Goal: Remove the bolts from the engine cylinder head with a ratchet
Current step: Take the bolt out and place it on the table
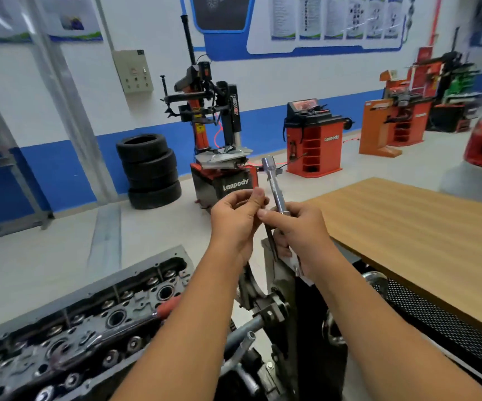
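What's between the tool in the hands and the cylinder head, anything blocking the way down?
Nothing visible. The right hand holds the socket extension up in the air, the left hand pinching beside it. The cylinder head lies below left, its top uncovered; only the left forearm crosses its near corner.

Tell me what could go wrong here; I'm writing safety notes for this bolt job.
1. Both hands work in mid-air: the right hand holds the steel tool while the left hand pinches something small at its base. A slip could drop either onto the floor or the stand below.
2. The cylinder head lies open beneath; a dropped part might fall into one of its bores.
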Demonstrator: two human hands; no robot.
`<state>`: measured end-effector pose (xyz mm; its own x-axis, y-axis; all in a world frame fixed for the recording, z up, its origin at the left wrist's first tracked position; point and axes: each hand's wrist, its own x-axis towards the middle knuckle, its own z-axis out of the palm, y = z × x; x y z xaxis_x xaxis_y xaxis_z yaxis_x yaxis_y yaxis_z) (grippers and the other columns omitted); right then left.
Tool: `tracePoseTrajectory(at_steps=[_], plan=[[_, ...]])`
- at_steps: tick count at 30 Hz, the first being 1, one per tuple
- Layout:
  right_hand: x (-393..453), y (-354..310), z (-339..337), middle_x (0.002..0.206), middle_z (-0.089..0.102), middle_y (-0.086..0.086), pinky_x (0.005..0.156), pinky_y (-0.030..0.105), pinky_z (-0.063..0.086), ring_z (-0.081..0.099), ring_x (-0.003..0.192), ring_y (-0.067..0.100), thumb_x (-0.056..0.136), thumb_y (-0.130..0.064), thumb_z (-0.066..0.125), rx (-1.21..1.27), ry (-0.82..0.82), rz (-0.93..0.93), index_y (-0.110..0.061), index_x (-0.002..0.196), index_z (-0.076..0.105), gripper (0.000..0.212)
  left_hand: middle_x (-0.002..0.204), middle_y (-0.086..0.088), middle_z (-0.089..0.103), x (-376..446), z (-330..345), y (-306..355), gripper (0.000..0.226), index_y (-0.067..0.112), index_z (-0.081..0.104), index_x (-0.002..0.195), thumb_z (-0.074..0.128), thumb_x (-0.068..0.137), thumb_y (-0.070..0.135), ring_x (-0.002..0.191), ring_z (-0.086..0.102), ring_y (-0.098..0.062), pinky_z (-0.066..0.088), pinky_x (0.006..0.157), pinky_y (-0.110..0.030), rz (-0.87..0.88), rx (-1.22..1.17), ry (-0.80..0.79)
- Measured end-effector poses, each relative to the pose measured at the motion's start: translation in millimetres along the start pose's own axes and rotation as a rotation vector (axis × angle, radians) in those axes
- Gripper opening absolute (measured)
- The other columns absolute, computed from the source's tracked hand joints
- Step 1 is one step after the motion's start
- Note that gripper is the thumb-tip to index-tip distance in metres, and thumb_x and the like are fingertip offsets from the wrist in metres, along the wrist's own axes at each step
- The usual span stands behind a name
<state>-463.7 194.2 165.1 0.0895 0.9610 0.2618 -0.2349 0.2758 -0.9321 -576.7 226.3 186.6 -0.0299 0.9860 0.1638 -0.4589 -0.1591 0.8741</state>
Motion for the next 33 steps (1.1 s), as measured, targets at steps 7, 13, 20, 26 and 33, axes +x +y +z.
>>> tracePoseTrajectory(at_steps=[7, 13, 20, 26, 33], plan=[[-14, -15, -144, 0.047, 0.04, 0.005, 0.036, 0.022, 0.028, 0.034, 0.036, 0.016, 0.093, -0.013, 0.075, -0.082, 0.262, 0.06, -0.006, 0.075, 0.059, 0.025, 0.075, -0.007, 0.067, -9, 129, -90, 0.011, 0.005, 0.067, 0.094, 0.066, 0.102, 0.011, 0.064, 0.063, -0.015, 0.055, 0.055, -0.024, -0.239, 0.017, -0.194], [-20, -27, -310, 0.057, 0.05, 0.005, 0.039, 0.025, 0.035, 0.041, 0.041, 0.016, 0.09, -0.013, 0.08, -0.221, 0.756, 0.176, -0.002, 0.087, 0.066, 0.019, 0.084, -0.009, 0.07, -36, 189, -165, 0.002, 0.006, 0.067, 0.101, 0.065, 0.101, 0.007, 0.066, 0.064, -0.013, 0.054, 0.058, -0.022, -0.387, 0.173, -0.251], [-31, -6, -440, 0.078, 0.066, 0.018, 0.034, 0.024, 0.042, 0.061, 0.048, 0.028, 0.087, -0.016, 0.075, -0.875, 1.011, 0.487, -0.003, 0.084, 0.061, 0.019, 0.073, 0.001, 0.076, -51, 217, -226, 0.007, 0.017, 0.074, 0.095, 0.068, 0.099, 0.014, 0.07, 0.068, -0.015, 0.055, 0.063, -0.027, -0.343, 0.369, -0.282], [-26, 13, -482, 0.085, 0.054, 0.013, 0.056, 0.038, 0.055, 0.064, 0.076, 0.029, 0.09, -0.009, 0.072, -1.221, 0.903, 0.646, -0.004, 0.101, 0.059, 0.017, 0.071, 0.002, 0.074, -61, 232, -251, 0.012, 0.017, 0.074, 0.091, 0.066, 0.099, 0.012, 0.066, 0.065, -0.012, 0.053, 0.064, -0.028, -0.319, 0.416, -0.255], [-32, 20, -495, 0.091, 0.061, 0.014, 0.045, 0.028, 0.042, 0.061, 0.067, 0.025, 0.089, -0.015, 0.076, -1.164, 0.952, 0.636, -0.001, 0.103, 0.064, 0.022, 0.075, -0.003, 0.075, -67, 233, -268, 0.014, 0.014, 0.073, 0.088, 0.066, 0.099, 0.01, 0.065, 0.065, -0.013, 0.052, 0.061, -0.026, -0.344, 0.482, -0.303]])
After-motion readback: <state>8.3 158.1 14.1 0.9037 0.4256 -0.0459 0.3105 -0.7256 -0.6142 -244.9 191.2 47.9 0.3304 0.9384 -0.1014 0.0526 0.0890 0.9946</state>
